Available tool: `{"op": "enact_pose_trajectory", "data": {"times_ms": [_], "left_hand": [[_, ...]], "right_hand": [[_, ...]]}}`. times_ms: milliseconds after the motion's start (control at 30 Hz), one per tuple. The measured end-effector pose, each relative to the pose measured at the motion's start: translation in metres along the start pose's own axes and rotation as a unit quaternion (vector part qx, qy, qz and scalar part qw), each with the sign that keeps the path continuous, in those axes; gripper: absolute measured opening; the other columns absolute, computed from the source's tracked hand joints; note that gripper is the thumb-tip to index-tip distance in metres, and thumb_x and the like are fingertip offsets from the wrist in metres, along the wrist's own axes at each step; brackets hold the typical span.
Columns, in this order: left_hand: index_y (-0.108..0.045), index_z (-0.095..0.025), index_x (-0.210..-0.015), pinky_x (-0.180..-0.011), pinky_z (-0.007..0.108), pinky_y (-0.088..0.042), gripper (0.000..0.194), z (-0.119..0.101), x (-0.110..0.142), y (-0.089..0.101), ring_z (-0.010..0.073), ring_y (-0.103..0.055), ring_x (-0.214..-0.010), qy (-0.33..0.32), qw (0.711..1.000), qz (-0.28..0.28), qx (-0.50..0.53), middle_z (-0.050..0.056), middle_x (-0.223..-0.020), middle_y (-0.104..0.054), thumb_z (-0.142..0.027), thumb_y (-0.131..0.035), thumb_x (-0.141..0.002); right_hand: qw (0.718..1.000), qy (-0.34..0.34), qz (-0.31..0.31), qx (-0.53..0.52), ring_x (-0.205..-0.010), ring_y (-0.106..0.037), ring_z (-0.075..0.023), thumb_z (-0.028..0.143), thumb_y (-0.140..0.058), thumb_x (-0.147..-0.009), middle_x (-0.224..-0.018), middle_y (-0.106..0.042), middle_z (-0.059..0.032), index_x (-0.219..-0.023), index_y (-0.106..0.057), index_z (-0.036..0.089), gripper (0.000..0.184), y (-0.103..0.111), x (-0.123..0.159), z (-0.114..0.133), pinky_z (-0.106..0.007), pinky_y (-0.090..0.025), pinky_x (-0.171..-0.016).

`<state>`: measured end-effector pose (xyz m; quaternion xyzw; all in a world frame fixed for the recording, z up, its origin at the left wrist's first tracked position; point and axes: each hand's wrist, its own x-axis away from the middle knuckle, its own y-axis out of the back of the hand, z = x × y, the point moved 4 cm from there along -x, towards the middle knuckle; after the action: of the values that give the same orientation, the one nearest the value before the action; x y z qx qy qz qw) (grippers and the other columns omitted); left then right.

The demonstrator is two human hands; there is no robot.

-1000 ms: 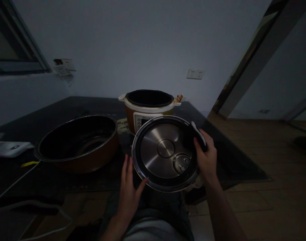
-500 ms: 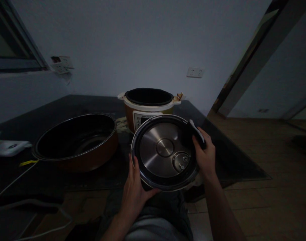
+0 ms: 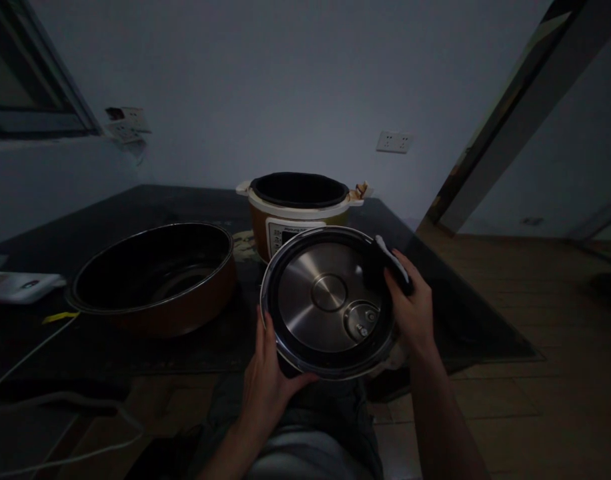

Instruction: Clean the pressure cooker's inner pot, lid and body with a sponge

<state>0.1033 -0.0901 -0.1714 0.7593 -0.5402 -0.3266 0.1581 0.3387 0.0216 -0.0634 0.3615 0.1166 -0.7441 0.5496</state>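
My left hand (image 3: 271,373) grips the lower left rim of a round pressure cooker lid (image 3: 305,300), its shiny steel inner side turned up toward me. A dark ring runs around the steel, and a small round valve cover sits at the lower right of it. My right hand (image 3: 413,303) is closed on a dark cloth with a whitish edge (image 3: 393,259), pressed against the lid's upper right rim. Behind the lid stands the cooker body (image 3: 263,227), open at the top, its control panel partly hidden by the lid.
A wide brown pot with a dark inside (image 3: 185,317) stands on the dark tabletop (image 3: 185,200) to the left. Farther left lie a white device (image 3: 28,287) and a cable with a yellow tag (image 3: 60,317). A wall socket (image 3: 393,142) is behind.
Both hands keep their hold, and the lid stays almost where it was. The view has shifted very slightly.
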Motion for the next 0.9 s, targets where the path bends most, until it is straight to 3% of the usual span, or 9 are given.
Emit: {"op": "enact_pose_trajectory", "data": {"times_ms": [100, 200, 300, 433, 667, 733, 900], "left_hand": [[0.021, -0.037, -0.146, -0.097, 0.051, -0.047, 0.134, -0.001, 0.001, 0.000, 0.0365, -0.013, -0.143, -0.003, 1.000, -0.002, -0.012, 0.014, -0.160, 0.007, -0.042, -0.082, -0.060], [0.020, -0.036, -0.146, -0.096, 0.050, -0.048, 0.134, 0.000, 0.001, -0.001, 0.0361, -0.016, -0.143, -0.004, 1.000, -0.002, -0.019, 0.014, -0.160, 0.005, -0.045, -0.082, -0.060], [0.020, -0.036, -0.146, -0.097, 0.049, -0.048, 0.135, 0.001, 0.001, -0.002, 0.0363, -0.018, -0.142, -0.007, 1.000, -0.008, -0.024, 0.015, -0.160, 0.003, -0.043, -0.083, -0.059], [0.018, -0.035, -0.147, -0.095, 0.050, -0.049, 0.138, 0.003, 0.001, -0.003, 0.0373, -0.019, -0.142, 0.014, 1.000, -0.004, -0.017, 0.016, -0.160, 0.003, -0.039, -0.085, -0.056], [0.015, -0.032, -0.148, -0.096, 0.049, -0.048, 0.137, 0.001, 0.001, -0.002, 0.0372, -0.018, -0.142, 0.014, 1.000, -0.004, 0.004, 0.015, -0.160, 0.002, -0.040, -0.085, -0.055], [0.016, -0.033, -0.148, -0.093, 0.049, -0.050, 0.138, 0.001, 0.001, -0.002, 0.0374, -0.022, -0.141, 0.020, 1.000, 0.002, -0.005, 0.015, -0.160, 0.002, -0.039, -0.085, -0.055], [0.020, -0.035, -0.146, -0.091, 0.050, -0.051, 0.137, 0.001, 0.001, -0.001, 0.0383, -0.024, -0.140, 0.025, 0.999, 0.007, -0.024, 0.015, -0.160, 0.004, -0.042, -0.084, -0.057]], "right_hand": [[0.996, 0.063, -0.002, 0.069, -0.131, -0.045, -0.0242, 0.022, -0.051, -0.085, -0.130, -0.061, -0.0026, -0.114, -0.065, 0.028, 0.032, -0.007, 0.002, 0.009, -0.056, -0.023, -0.112], [0.979, 0.147, 0.013, 0.144, -0.136, -0.038, -0.0229, 0.005, -0.042, -0.077, -0.136, -0.056, -0.0028, -0.128, -0.055, 0.029, 0.058, -0.018, 0.016, 0.026, -0.060, -0.011, -0.114], [0.959, 0.211, 0.088, 0.169, -0.133, -0.043, -0.0190, -0.004, -0.035, -0.068, -0.137, -0.055, -0.0036, -0.136, -0.049, 0.029, 0.077, -0.037, 0.039, 0.038, -0.054, -0.023, -0.114], [0.925, 0.200, 0.217, 0.240, -0.135, -0.041, -0.0234, -0.009, -0.031, -0.064, -0.139, -0.053, -0.0091, -0.139, -0.046, 0.018, 0.081, -0.062, 0.071, 0.029, -0.054, -0.035, -0.109], [0.885, 0.225, 0.284, 0.293, -0.142, -0.025, -0.0280, -0.010, -0.034, -0.069, -0.150, -0.036, -0.0138, -0.141, -0.040, 0.014, 0.076, -0.078, 0.109, 0.019, -0.057, -0.039, -0.105], [0.891, 0.227, 0.271, 0.283, -0.142, -0.026, -0.0294, -0.009, -0.034, -0.070, -0.149, -0.038, -0.0139, -0.136, -0.048, 0.014, 0.072, -0.076, 0.106, 0.023, -0.055, -0.041, -0.105], [0.950, 0.159, 0.167, 0.209, -0.112, -0.059, -0.0237, -0.006, -0.035, -0.065, -0.118, -0.065, -0.0105, -0.124, -0.060, 0.018, 0.069, -0.049, 0.061, 0.034, -0.042, -0.050, -0.096]]}}
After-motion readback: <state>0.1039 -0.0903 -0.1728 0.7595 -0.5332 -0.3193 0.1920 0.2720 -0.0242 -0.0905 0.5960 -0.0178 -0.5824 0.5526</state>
